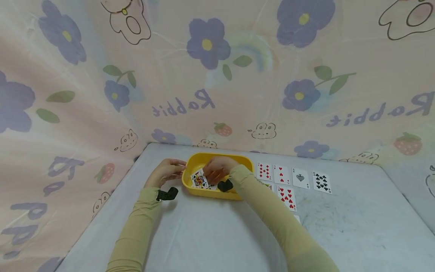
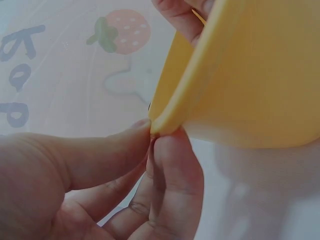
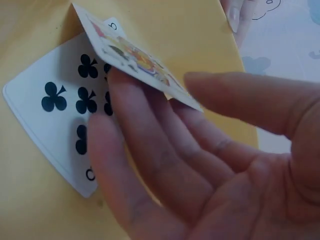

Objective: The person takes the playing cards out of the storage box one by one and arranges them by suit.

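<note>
A yellow plastic basin (image 1: pixel 210 193) stands on the table, and my left hand (image 1: pixel 165 173) pinches its left rim between thumb and fingers. Inside it is my right hand (image 1: pixel 219 168), holding a picture playing card (image 1: pixel 199 179). In the right wrist view the card is tilted up, with fingers under its face and the thumb at its near edge. Beneath that card, a card of clubs (image 3: pixel 37 112) lies on the basin's bottom, partly covered by the fingers. The left wrist view shows the thumb and forefinger right at the rim (image 2: pixel 172 112).
Right of the basin, face-up cards lie in rows: a diamonds card (image 1: pixel 264 171), a hearts card (image 1: pixel 280 174), an ace of spades (image 1: pixel 300 178) and a clubs card (image 1: pixel 321 182). A second hearts card (image 1: pixel 287 198) lies nearer; the right sleeve (image 1: pixel 268 207) partly hides others. Patterned cloth (image 1: pixel 238 94) hangs behind.
</note>
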`<state>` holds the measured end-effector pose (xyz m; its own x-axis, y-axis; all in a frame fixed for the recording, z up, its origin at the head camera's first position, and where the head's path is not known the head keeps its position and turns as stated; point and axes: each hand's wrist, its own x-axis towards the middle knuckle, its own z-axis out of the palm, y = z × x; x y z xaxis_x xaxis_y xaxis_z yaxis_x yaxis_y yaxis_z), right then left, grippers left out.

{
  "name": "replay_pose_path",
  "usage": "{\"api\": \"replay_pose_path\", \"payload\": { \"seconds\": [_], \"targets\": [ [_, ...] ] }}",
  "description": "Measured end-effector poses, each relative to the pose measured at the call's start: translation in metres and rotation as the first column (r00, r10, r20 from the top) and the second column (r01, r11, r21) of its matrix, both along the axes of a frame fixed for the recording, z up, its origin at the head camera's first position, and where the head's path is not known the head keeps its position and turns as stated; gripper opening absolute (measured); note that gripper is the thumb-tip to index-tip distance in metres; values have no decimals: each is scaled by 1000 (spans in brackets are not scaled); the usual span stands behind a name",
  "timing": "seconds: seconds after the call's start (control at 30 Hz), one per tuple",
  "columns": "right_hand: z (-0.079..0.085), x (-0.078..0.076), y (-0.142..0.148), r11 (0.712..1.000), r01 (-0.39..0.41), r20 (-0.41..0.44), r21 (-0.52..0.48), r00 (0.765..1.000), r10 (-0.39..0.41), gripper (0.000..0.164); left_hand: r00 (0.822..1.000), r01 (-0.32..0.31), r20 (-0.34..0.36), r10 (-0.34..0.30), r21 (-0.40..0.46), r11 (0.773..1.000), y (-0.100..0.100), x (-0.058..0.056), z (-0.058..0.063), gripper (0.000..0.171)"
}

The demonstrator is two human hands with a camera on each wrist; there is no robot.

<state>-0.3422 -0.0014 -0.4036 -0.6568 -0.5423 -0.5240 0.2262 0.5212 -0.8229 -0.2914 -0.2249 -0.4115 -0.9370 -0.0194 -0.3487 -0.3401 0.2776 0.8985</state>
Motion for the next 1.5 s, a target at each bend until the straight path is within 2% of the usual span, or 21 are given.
{"api": "replay_pose_path", "payload": {
  "seconds": [0.23, 0.47, 0.67, 0.83, 1.07, 1.3, 1.5],
  "targets": [
    [2, 0, -2, 999, 27, 61, 27, 998, -29, 26, 1000, -21, 9, 21, -6, 1000, 2, -2, -1, 32],
    [5, -6, 8, 997, 79, 28, 2, 997, -79, 35, 1000, -19, 9, 19, -16, 1000, 3, -2, -2, 31],
    [22, -9, 33, 993, 100, 3, -55, 995, -100, 38, 999, -27, 28, 28, -22, 999, 3, -2, -3, 31],
    [34, -4, 70, 994, 71, -52, -89, 996, -76, 40, 1000, -18, 24, 19, -29, 999, 2, -2, -4, 31],
    [42, 15, 145, 988, 48, -112, -144, 992, -64, 40, 1000, -6, 3, 6, -13, 1000, 1, -1, -4, 31],
    [25, 42, 225, 981, 122, -80, -149, 988, -135, 47, 1000, 8, -14, -8, -4, 1000, -1, 0, -3, 32],
    [7, 64, 275, 968, 196, -52, -156, 977, -206, 56, 1000, -1, -7, 0, -10, 1000, -1, 1, -4, 31]
  ]
}}
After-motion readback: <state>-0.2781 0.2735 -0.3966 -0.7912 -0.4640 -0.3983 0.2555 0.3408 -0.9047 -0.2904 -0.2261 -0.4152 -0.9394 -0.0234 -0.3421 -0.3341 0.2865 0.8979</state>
